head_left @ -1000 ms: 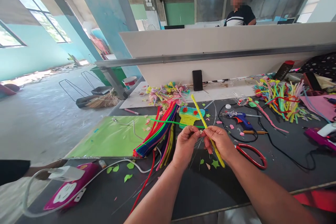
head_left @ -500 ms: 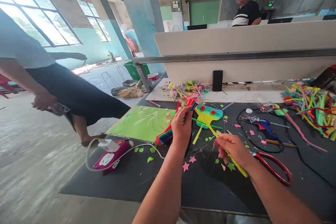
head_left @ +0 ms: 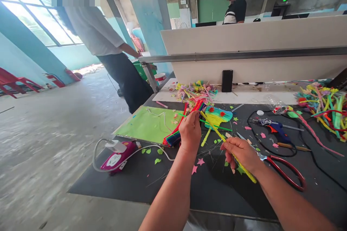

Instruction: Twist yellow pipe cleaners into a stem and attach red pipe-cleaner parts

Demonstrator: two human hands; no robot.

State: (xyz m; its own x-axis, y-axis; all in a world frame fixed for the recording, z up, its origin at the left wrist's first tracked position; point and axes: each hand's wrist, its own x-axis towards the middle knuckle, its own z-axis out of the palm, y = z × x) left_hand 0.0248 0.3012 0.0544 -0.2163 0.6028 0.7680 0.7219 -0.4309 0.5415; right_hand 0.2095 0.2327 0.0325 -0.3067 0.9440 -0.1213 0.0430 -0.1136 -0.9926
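Note:
A long yellow pipe cleaner [head_left: 225, 139] slants across the space between my hands. My right hand [head_left: 240, 151] is closed around its lower part, and the tail sticks out below the palm. At its upper end, the fingertips of my left hand [head_left: 190, 130] are pinched together on it, partly hidden by the hand's back. Beneath and beside my left hand lies a bundle of red, blue and green pipe cleaners [head_left: 173, 138]. Just beyond sits a blue and yellow pipe-cleaner piece [head_left: 218, 116] with two red dots. A green pipe cleaner [head_left: 225, 129] lies across it.
Red-handled pliers [head_left: 287, 169] and a blue glue gun [head_left: 279, 133] with a black cord lie right. A green sheet [head_left: 143, 124] and purple power strip [head_left: 118, 158] are left. A phone [head_left: 227, 81] stands at the back. Pipe-cleaner piles [head_left: 325, 108] and paper stars [head_left: 201, 161] lie about.
My left hand has drawn slightly down and back from the top of the bundle. My right hand stays nearly still. The person at left has walked farther off, toward the table's far corner.

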